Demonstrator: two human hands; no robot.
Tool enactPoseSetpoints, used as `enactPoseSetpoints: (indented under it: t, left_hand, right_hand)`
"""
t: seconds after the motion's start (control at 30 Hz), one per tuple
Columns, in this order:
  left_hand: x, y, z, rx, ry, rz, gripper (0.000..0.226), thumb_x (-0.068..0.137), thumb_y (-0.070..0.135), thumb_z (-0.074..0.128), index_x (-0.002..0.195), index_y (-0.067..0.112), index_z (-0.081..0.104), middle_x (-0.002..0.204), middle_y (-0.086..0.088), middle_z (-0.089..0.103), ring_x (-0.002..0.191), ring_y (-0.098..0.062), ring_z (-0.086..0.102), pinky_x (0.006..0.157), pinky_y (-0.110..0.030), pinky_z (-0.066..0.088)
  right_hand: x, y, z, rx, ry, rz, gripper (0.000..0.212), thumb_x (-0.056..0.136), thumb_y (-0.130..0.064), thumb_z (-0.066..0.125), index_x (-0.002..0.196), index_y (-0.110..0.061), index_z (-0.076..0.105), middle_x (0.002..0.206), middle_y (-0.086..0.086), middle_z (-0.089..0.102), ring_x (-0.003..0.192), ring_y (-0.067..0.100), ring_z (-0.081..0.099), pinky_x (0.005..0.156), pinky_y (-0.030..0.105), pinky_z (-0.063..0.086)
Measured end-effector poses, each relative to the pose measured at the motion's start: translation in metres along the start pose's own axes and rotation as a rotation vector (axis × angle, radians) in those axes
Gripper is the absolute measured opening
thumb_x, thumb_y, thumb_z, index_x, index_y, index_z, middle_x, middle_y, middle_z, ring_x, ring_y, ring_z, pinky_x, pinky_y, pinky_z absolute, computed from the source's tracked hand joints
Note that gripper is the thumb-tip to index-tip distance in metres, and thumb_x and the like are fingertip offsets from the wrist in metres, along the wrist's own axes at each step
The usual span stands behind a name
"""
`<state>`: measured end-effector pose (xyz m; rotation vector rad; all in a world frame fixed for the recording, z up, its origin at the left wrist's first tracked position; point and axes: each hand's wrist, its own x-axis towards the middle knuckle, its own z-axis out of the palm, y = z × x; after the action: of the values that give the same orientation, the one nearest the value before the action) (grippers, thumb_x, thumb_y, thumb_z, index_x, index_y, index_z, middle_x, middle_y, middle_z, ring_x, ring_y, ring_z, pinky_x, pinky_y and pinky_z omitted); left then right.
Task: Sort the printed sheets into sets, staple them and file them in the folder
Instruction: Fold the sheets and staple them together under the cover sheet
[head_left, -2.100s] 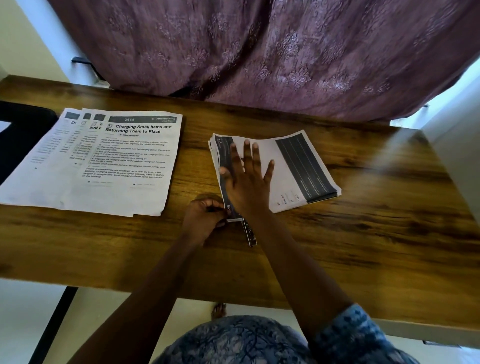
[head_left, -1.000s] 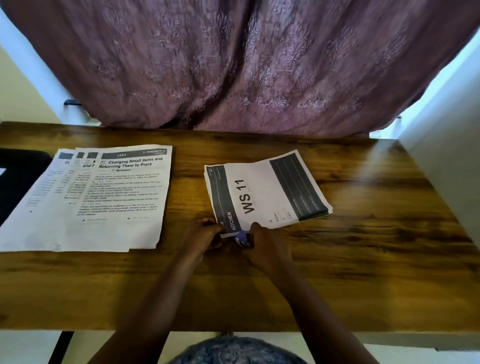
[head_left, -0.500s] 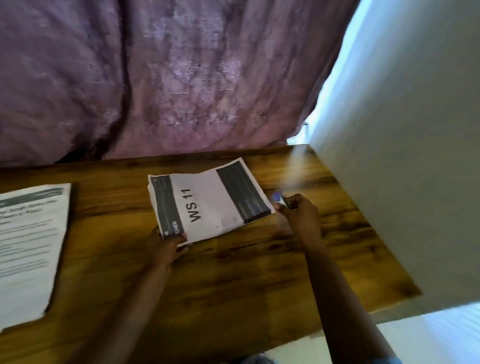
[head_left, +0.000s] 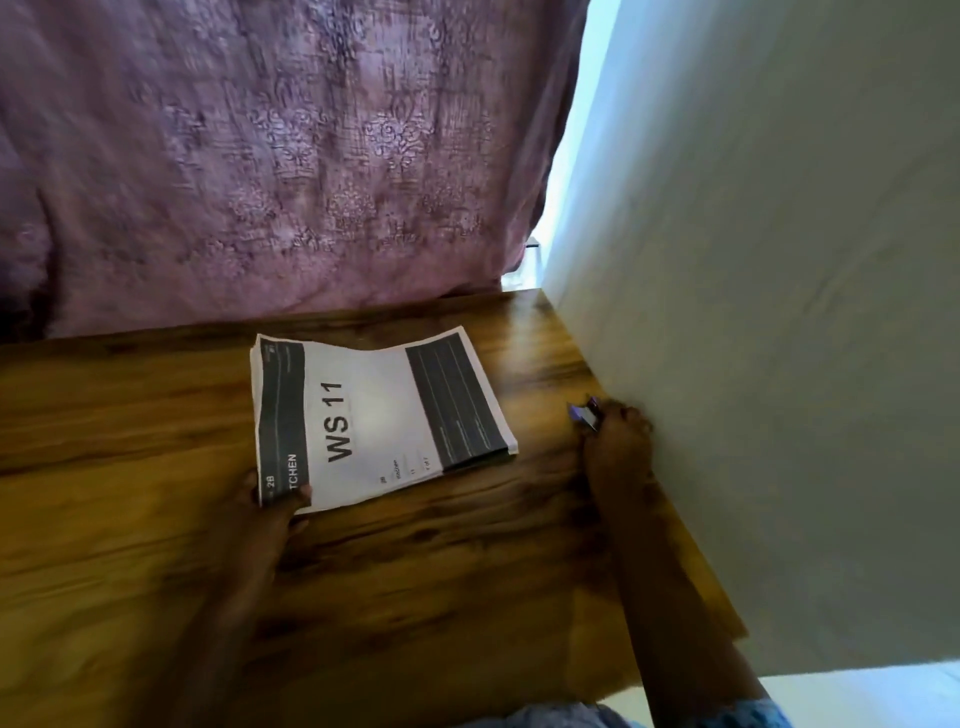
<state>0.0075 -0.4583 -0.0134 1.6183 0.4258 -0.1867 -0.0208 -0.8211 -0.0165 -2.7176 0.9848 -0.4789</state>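
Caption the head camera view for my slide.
The left hand pinches the WS 11 sheet set on the wooden table; right hand holds a small stapler by the wall.

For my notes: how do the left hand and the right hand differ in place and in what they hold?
The left hand pinches the near corner of the WS 11 stack; the right hand grips a purple stapler. The left hand is at the stack; the right hand is apart from it, beside the white wall. Both hold something over the wooden table.

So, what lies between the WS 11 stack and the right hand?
Only bare tabletop, seen in the head view, separates the WS 11 stack from the right hand.
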Motion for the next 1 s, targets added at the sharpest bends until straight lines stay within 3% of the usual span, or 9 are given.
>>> enactPoseSetpoints:
  t: [0.13, 0.23, 0.37, 0.47, 0.57, 0.7, 0.8, 0.9, 1.0]
  left_hand:
    - [-0.014, 0.011, -0.005, 0.255, 0.083, 0.169, 0.047, 0.086, 0.005, 0.066, 0.131, 0.008, 0.051, 0.111, -0.009, 0.062, 0.092, -0.025, 0.062, 0.066, -0.026, 0.05]
    - [-0.02, 0.029, -0.024, 0.383, 0.095, 0.301, 0.038, 0.086, 0.009, 0.067, 0.123, 0.012, 0.057, 0.099, -0.004, 0.064, 0.089, -0.028, 0.064, 0.063, -0.029, 0.05]
    - [-0.023, 0.06, -0.071, 0.588, 0.149, 0.418, 0.033, 0.084, 0.01, 0.071, 0.117, 0.007, 0.063, 0.099, -0.008, 0.066, 0.085, -0.019, 0.055, 0.063, -0.024, 0.039]
    - [-0.029, 0.088, -0.123, 0.565, 0.096, 0.478, 0.021, 0.081, 0.012, 0.075, 0.101, 0.016, 0.069, 0.088, 0.007, 0.073, 0.08, -0.012, 0.065, 0.062, -0.013, 0.043]
    - [-0.027, 0.111, -0.173, 0.456, 0.046, 0.438, 0.015, 0.078, 0.013, 0.078, 0.091, 0.016, 0.072, 0.083, 0.015, 0.073, 0.076, -0.001, 0.067, 0.063, -0.008, 0.047]
    - [-0.004, 0.119, -0.238, 0.039, 0.193, 0.314, 0.018, 0.077, 0.002, 0.075, 0.094, 0.005, 0.07, 0.081, -0.001, 0.075, 0.078, -0.019, 0.07, 0.061, -0.021, 0.056]
    - [0.012, 0.115, -0.29, -0.115, 0.236, 0.18, 0.017, 0.083, 0.011, 0.071, 0.099, 0.011, 0.068, 0.086, -0.001, 0.076, 0.075, -0.018, 0.072, 0.058, -0.025, 0.056]
    - [0.026, 0.095, -0.338, -0.028, 0.153, 0.074, 0.02, 0.084, 0.018, 0.071, 0.102, 0.025, 0.068, 0.096, 0.002, 0.075, 0.085, -0.018, 0.072, 0.071, -0.033, 0.056]
    - [0.041, 0.081, -0.383, 0.003, 0.144, 0.048, 0.023, 0.085, 0.017, 0.07, 0.107, 0.023, 0.068, 0.101, 0.004, 0.074, 0.094, -0.018, 0.069, 0.081, -0.037, 0.055]
  right_hand:
    - [0.013, -0.041, -0.016, -0.011, -0.069, -0.14, 0.05, 0.089, -0.025, 0.059, 0.133, -0.007, 0.045, 0.134, 0.017, 0.045, 0.12, 0.035, 0.041, 0.099, 0.04, 0.034]
    - [0.017, -0.101, -0.022, 0.311, -0.104, -0.37, 0.054, 0.086, -0.022, 0.064, 0.135, -0.01, 0.046, 0.135, 0.015, 0.048, 0.124, 0.031, 0.041, 0.099, 0.034, 0.032]
    - [0.017, -0.193, -0.018, 0.687, -0.53, -0.595, 0.086, 0.07, -0.037, 0.08, 0.142, -0.013, 0.039, 0.137, 0.012, 0.05, 0.125, 0.028, 0.047, 0.103, 0.043, 0.041]
    - [-0.003, -0.248, -0.026, 0.783, -0.863, -0.626, 0.074, 0.072, -0.031, 0.081, 0.135, -0.017, 0.045, 0.137, -0.003, 0.051, 0.119, 0.014, 0.053, 0.102, 0.041, 0.045]
    - [-0.034, -0.286, -0.024, 0.823, -1.133, -0.597, 0.043, 0.078, -0.02, 0.076, 0.116, -0.024, 0.057, 0.12, -0.006, 0.062, 0.094, 0.008, 0.066, 0.086, 0.03, 0.055]
    - [-0.089, -0.339, -0.007, 1.0, -1.206, -0.479, 0.036, 0.084, -0.011, 0.068, 0.119, -0.012, 0.058, 0.109, -0.007, 0.063, 0.078, -0.002, 0.068, 0.068, 0.014, 0.054]
    - [-0.14, -0.394, 0.006, 1.032, -1.168, -0.33, 0.038, 0.078, -0.028, 0.074, 0.111, -0.018, 0.058, 0.108, -0.008, 0.064, 0.085, 0.009, 0.064, 0.079, 0.03, 0.051]
    - [-0.176, -0.448, 0.021, 1.113, -1.063, -0.133, 0.03, 0.083, -0.016, 0.07, 0.105, -0.02, 0.05, 0.107, -0.003, 0.056, 0.092, 0.017, 0.051, 0.085, 0.035, 0.04]
    - [-0.207, -0.491, 0.031, 1.093, -1.059, -0.022, 0.028, 0.088, -0.012, 0.064, 0.111, -0.013, 0.048, 0.111, 0.004, 0.052, 0.098, 0.021, 0.046, 0.087, 0.034, 0.035]
